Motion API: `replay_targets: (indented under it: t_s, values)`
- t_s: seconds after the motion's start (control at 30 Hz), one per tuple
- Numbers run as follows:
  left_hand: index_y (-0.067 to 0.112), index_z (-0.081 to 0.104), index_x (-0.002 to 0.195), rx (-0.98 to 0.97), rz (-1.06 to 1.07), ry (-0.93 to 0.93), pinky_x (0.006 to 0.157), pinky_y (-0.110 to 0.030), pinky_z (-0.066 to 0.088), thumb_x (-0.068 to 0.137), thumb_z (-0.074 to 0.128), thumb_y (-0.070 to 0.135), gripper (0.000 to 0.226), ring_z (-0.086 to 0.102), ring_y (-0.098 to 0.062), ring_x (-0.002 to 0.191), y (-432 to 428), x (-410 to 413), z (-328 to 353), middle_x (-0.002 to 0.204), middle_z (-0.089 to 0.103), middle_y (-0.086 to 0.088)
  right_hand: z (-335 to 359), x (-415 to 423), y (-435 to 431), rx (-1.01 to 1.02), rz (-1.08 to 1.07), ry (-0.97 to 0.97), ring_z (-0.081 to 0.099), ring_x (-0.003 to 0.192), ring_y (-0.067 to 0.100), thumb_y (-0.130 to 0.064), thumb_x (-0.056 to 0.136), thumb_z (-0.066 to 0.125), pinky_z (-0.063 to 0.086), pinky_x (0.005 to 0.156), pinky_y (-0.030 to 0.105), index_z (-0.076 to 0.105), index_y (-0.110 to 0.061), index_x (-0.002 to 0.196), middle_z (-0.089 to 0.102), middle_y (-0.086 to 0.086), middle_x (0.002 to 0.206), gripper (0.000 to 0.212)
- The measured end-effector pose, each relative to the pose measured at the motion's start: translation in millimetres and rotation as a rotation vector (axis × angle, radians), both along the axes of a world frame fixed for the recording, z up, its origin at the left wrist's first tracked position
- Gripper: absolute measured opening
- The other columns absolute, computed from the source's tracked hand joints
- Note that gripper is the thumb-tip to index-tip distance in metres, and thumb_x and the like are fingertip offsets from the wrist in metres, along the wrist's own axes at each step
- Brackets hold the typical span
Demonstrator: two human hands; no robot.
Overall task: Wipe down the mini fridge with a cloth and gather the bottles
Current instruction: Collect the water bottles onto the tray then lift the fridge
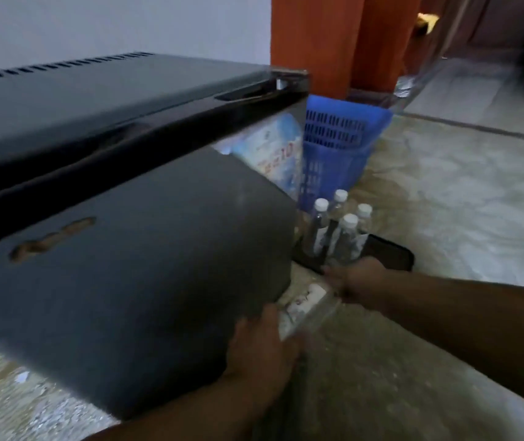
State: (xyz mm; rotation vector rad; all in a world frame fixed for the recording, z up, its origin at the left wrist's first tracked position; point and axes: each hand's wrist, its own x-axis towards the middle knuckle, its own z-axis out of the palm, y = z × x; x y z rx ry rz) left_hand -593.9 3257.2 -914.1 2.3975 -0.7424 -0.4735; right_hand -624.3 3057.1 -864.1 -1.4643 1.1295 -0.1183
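Your mini fridge (pixel 127 249) fills the left of the view, a dark grey box standing on the floor (pixel 445 192) with its vented top toward the wall. At its lower front corner your left hand (pixel 260 348) lies against the fridge's side, and its fingers curl round the lower end of a clear bottle (pixel 308 305) with a white label. That bottle lies tilted just above the floor and runs up and to the right toward your other hand. Just right of the fridge's upper corner sits a blue and white printed packet (pixel 273 154). It is pressed between the fridge and a blue slatted basket (pixel 334 160); you cannot tell whether it is inside the basket or only beside it. In front of the basket, four bottles (pixel 346 237) with white caps stand upright and close together on a dark tray (pixel 391 253), which lies flat on the floor right beside the fridge's corner. Your right hand (pixel 359 281) sits at the tray's near edge, where the upper end of the clear bottle meets it. The fingers point left, but the blur hides whether they grip the bottle, touch the tray, or neither.
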Motion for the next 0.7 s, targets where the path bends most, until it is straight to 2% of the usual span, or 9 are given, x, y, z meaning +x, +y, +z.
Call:
replay_targets:
  t_s: [0.07,0.13,0.2,0.3,0.37,0.47,0.57,0.63,0.7]
  values:
    - [0.037,0.033,0.126,-0.012,0.041,0.025,0.09,-0.032,0.044,0.075,0.053,0.062,0.06,0.052,-0.024,0.109,-35.8,-0.7,11.8,0.12,0.055,-0.002,12.8,15.0,-45.6,0.052,-0.011,-0.11,0.058,0.058,0.019,-0.007,0.078,0.074,0.05,0.049,0.026,0.06,-0.006,0.082,0.06,0.009,0.069,0.015]
    - [0.028,0.037,0.13,-0.065,0.07,0.26,0.081,-0.026,0.046,0.076,0.063,0.048,0.063,0.058,-0.02,0.099,-72.4,-1.8,5.2,0.111,0.06,-0.003,10.7,14.3,-82.2,-0.025,0.221,-0.071,0.058,0.067,0.02,-0.002,0.078,0.072,0.049,0.063,0.029,0.061,-0.008,0.083,0.059,0.01,0.076,0.014]
    - [0.021,0.04,0.134,-0.048,0.108,0.403,0.064,-0.019,0.045,0.082,0.065,0.03,0.058,0.058,-0.013,0.077,-96.8,2.0,1.7,0.088,0.06,0.0,15.7,10.5,-123.1,-0.247,0.392,0.076,0.059,0.073,0.021,0.0,0.073,0.074,0.048,0.069,0.031,0.066,-0.003,0.083,0.061,0.012,0.081,0.013]
    - [0.02,0.038,0.136,0.054,0.099,0.426,0.052,-0.007,0.039,0.085,0.063,0.027,0.057,0.051,-0.003,0.071,-125.1,7.5,-13.5,0.084,0.052,0.008,18.0,-1.5,-176.2,-0.626,0.496,0.27,0.063,0.082,0.023,-0.009,0.069,0.076,0.043,0.064,0.024,0.071,-0.002,0.095,0.068,0.011,0.089,0.027]
    - [0.019,0.041,0.135,0.116,0.123,0.41,0.055,-0.013,0.042,0.086,0.063,0.027,0.054,0.053,-0.006,0.07,-144.1,12.0,-19.5,0.088,0.054,0.005,6.6,-8.1,-205.2,-0.721,0.508,0.297,0.064,0.096,0.026,-0.009,0.071,0.073,0.044,0.071,0.024,0.071,-0.005,0.104,0.069,0.013,0.103,0.033]
    - [0.015,0.05,0.126,0.162,0.166,0.379,0.061,-0.023,0.043,0.088,0.062,0.024,0.041,0.057,-0.019,0.071,-172.8,19.5,-26.2,0.093,0.058,-0.005,-7.5,-13.7,-228.8,-0.734,0.511,0.211,0.059,0.109,0.026,-0.008,0.071,0.075,0.042,0.083,0.025,0.069,-0.01,0.111,0.066,0.011,0.117,0.041]
    - [0.014,0.052,0.123,0.193,0.142,0.343,0.053,-0.022,0.041,0.089,0.06,0.024,0.037,0.055,-0.014,0.063,-190.9,26.3,-32.9,0.091,0.059,-0.004,-20.9,-15.4,-233.1,-0.788,0.607,0.167,0.057,0.112,0.026,-0.009,0.071,0.078,0.044,0.092,0.031,0.067,-0.011,0.115,0.065,0.01,0.12,0.046]
    - [0.014,0.055,0.121,0.199,0.118,0.335,0.053,-0.022,0.042,0.089,0.06,0.025,0.034,0.056,-0.012,0.063,-194.9,27.7,-36.8,0.094,0.06,-0.004,-27.0,-11.5,-231.2,-0.825,0.666,0.142,0.056,0.114,0.026,-0.01,0.073,0.076,0.043,0.094,0.029,0.066,-0.012,0.119,0.063,0.009,0.123,0.046]
    - [0.015,0.057,0.117,0.23,0.088,0.313,0.057,-0.02,0.044,0.089,0.059,0.027,0.031,0.057,-0.011,0.066,-194.4,28.1,-40.5,0.1,0.059,-0.004,-30.8,-6.0,-227.7,-0.826,0.694,0.113,0.056,0.114,0.024,-0.007,0.075,0.073,0.037,0.087,0.022,0.065,-0.014,0.12,0.063,0.007,0.124,0.046]
